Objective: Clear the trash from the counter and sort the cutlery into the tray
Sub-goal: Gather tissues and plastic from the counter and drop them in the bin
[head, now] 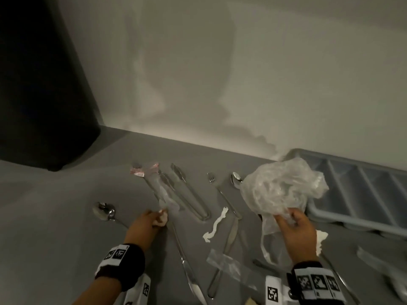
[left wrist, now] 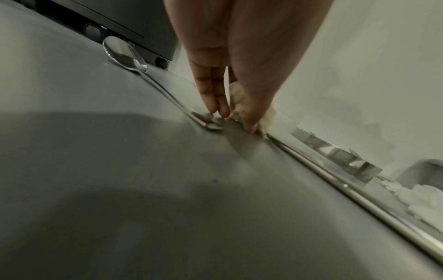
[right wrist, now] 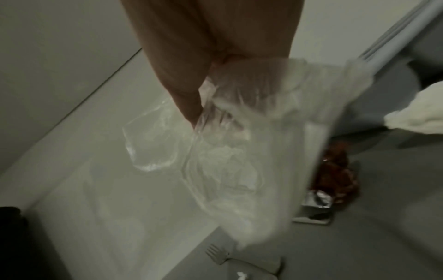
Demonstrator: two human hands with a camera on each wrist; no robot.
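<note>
My left hand [head: 159,217] is down on the grey counter [head: 66,227] and pinches a small crumpled paper wad [head: 162,219] between thumb and fingers [left wrist: 215,98]; the wad [left wrist: 238,103] shows pale behind the thumb. My right hand [head: 286,219] grips a crumpled clear plastic bag [head: 282,188], held up over the counter in front of the grey cutlery tray [head: 363,223]. The bag [right wrist: 239,161] fills the right wrist view. Between the hands lie a knife [head: 187,260], tongs [head: 189,194], a fork [head: 222,194], a spoon [head: 236,180] and a second knife [head: 229,243]. Another spoon [head: 103,211] lies left of my left hand.
Loose trash lies about: a clear wrapper with red ends [head: 154,179], a twisted paper strip [head: 215,225], a flat plastic wrapper [head: 224,263], a white napkin [head: 320,238] and a brown foil wrapper [right wrist: 335,176]. A black appliance [head: 44,84] stands at the back left against the white wall.
</note>
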